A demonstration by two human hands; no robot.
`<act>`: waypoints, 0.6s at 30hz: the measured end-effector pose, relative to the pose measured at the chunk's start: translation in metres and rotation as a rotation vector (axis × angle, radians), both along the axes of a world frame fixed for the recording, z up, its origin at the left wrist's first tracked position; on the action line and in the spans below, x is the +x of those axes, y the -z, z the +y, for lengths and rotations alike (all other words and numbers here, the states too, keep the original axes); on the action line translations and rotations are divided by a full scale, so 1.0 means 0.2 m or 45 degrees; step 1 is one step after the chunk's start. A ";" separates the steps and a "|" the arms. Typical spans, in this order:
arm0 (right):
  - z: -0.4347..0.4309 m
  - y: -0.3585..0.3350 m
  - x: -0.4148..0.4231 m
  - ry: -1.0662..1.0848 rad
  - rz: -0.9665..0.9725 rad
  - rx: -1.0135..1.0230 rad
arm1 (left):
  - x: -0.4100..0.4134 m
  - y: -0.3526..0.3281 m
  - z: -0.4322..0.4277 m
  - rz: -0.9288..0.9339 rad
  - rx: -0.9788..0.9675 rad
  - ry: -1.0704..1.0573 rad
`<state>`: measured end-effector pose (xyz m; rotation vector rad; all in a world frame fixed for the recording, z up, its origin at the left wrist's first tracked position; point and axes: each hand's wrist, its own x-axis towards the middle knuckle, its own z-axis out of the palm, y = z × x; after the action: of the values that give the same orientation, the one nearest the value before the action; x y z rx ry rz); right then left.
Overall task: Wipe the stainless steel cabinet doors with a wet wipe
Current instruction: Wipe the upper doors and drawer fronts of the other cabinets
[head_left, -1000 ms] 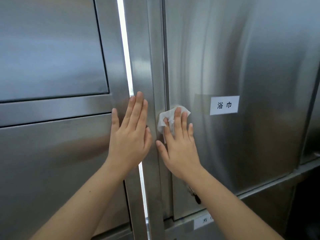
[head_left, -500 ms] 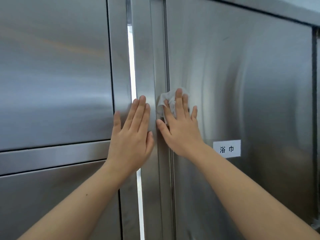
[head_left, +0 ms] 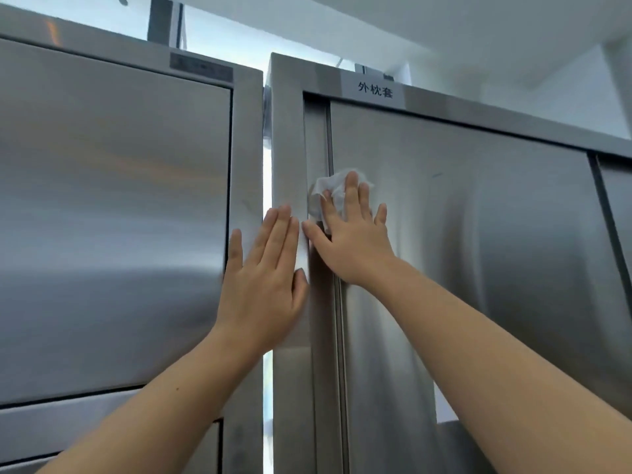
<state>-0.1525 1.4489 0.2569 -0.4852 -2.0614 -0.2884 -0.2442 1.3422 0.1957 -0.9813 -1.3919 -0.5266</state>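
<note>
The left cabinet door [head_left: 113, 213] fills the left side. The left hand [head_left: 263, 282] lies flat across the bright gap [head_left: 267, 179] between the cabinets, fingers straight and close together. Just beside it, the right hand [head_left: 355, 241], fingers straight and slightly spread, presses the crumpled wet wipe [head_left: 328, 189] against the right cabinet door [head_left: 478, 251] at its left edge.

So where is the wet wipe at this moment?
In the head view, the wet wipe sits under the right hand, pressed on the right cabinet door near its left edge, right of the left hand.
</note>
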 end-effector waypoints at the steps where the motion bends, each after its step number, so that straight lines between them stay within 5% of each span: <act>1: 0.00 -0.04 0.00 0.005 0.007 0.014 | 0.00 -0.03 0.01 -0.006 0.014 0.007; 18: 0.01 -0.53 -0.07 0.032 0.191 0.059 | 0.00 -0.07 0.08 0.063 0.173 0.126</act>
<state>-0.1664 1.4512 0.3632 -0.4904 -1.8997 -0.3050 -0.2445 1.3591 0.2087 -0.9499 -1.2511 -0.6577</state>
